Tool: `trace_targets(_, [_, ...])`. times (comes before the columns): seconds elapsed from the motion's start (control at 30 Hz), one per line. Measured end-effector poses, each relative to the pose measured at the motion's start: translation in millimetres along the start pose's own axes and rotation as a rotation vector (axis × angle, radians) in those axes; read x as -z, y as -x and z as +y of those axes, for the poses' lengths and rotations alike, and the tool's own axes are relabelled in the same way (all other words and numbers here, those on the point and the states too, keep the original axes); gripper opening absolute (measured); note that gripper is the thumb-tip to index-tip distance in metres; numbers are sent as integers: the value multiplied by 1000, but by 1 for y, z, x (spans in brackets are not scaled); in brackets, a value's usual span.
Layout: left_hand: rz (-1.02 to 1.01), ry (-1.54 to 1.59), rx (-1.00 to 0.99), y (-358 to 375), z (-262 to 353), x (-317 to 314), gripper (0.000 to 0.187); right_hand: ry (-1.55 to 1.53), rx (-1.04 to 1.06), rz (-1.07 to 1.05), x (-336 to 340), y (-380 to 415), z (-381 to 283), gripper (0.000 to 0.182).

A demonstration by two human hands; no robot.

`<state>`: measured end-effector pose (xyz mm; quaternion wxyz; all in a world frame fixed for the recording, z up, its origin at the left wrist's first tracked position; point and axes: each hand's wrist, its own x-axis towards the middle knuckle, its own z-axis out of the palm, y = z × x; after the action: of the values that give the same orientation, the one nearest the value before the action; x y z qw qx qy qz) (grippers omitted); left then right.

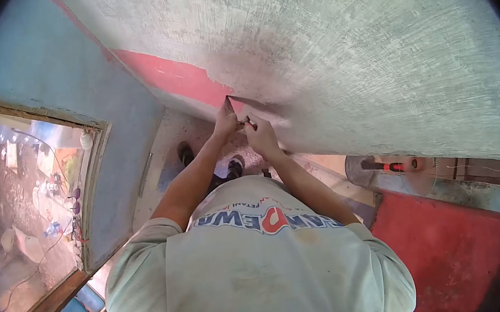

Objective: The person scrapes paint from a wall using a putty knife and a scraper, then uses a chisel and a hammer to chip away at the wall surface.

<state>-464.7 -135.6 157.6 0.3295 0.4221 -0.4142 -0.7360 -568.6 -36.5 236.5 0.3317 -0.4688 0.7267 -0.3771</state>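
My left hand (226, 121) is closed beside a thin dark pointed piece (229, 104), whose tip is near the pink patch (179, 78) on the wall. To its right, my right hand (262, 136) is wrapped round a small tool with a dark and reddish handle (250, 123). Both hands are close together, low in front of the pale, scraped wall (325, 55). A dark shadow falls on the wall right of the pointed piece. How that piece joins the tool is too small to tell.
A blue-grey wall (130, 132) with a window opening (103, 136) stands at the left. My shoes (235, 166) are below my hands. At the right, a red-and-black-handled tool (390, 167) lies by a round grey container (360, 171), above a red surface (445, 244).
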Motion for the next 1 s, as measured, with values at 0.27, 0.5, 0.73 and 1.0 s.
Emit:
trace_targets(0.27, [50, -46, -191, 10, 3, -24, 83, -24, -47, 13, 30, 20, -20, 25])
trace_targets(0.5, [53, -128, -145, 0, -12, -6, 86, -42, -15, -3, 7, 14, -3, 32])
trace_targets(0.73, [-9, -113, -125, -6, -13, -5, 72, 40, 99, 48, 6, 0, 0, 26])
trace_targets(1.0, [44, -17, -267, -15, -39, -9, 85, -49, -64, -13, 29, 23, -13, 24])
